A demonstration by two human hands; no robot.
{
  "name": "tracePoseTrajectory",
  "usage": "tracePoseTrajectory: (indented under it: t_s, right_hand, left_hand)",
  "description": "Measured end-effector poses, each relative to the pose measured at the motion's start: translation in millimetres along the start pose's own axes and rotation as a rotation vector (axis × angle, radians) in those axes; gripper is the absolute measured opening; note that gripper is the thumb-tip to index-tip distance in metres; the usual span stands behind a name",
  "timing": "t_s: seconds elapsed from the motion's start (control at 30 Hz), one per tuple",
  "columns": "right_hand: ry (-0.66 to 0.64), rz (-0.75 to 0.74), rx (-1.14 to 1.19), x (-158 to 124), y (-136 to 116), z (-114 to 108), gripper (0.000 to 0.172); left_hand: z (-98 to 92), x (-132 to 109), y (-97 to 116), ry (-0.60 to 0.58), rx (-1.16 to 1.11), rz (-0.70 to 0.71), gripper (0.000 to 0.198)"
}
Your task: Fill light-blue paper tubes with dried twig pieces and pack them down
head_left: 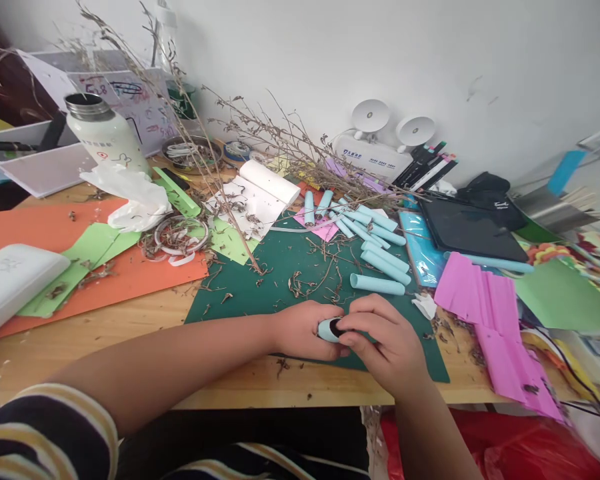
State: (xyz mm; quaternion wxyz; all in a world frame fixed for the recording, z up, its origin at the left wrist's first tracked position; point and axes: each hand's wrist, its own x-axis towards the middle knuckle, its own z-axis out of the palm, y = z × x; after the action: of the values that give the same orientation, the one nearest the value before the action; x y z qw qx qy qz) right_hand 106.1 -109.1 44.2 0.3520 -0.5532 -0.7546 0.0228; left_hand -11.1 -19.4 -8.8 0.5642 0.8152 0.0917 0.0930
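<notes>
Striped sleeve cloth fills the frame's lower left, before a wooden desk bearing a dark green mat at centre. Low in the middle, the left hand wraps a light-blue paper tube; the right hand pinches its open end.

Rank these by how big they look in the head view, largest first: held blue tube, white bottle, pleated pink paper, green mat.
1. Green mat
2. Pleated pink paper
3. White bottle
4. Held blue tube; it is partly hidden, so this ranks only what shows.
</notes>
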Motion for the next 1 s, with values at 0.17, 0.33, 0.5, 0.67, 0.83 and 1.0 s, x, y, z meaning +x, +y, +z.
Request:
tracePoseTrajectory:
  t_s: [0.17,0.33,0.5,0.67,0.83,1.0]
  right_hand:
    - [-0.004,0.224,0.103,-2,2,4,0.004]
    - [0.209,0.372,0.246,-11,16,3,0.013]
    - [0.293,0.576,-0.157,4,70,-13,0.017]
    - [-0.131,0.721,-0.485,31,162,-50,0.026]
    - [-0.096,0.842,-0.751,63,263,-99,0.04]
    - [-0.224,0.857,-0.898,93,327,-113,0.05]
  left_hand:
    - [0.2,-1,-1,-0.034,-0.044,0.028,0.017]
    - [-0.7,-1,-1,0.0,-0.058,0.004,0.02]
    - [-2.1,-3,-2,-0.008,-0.116,0.019,0.02]
    - [-1.8,-4,-4,-0.006,-0.067,0.046,0.02]
    - [3.5,0,-9,-0.115,0.069,0.178,0.025]
    - [-1.1,6,0,-0.166,0.147,0.327,0.045]
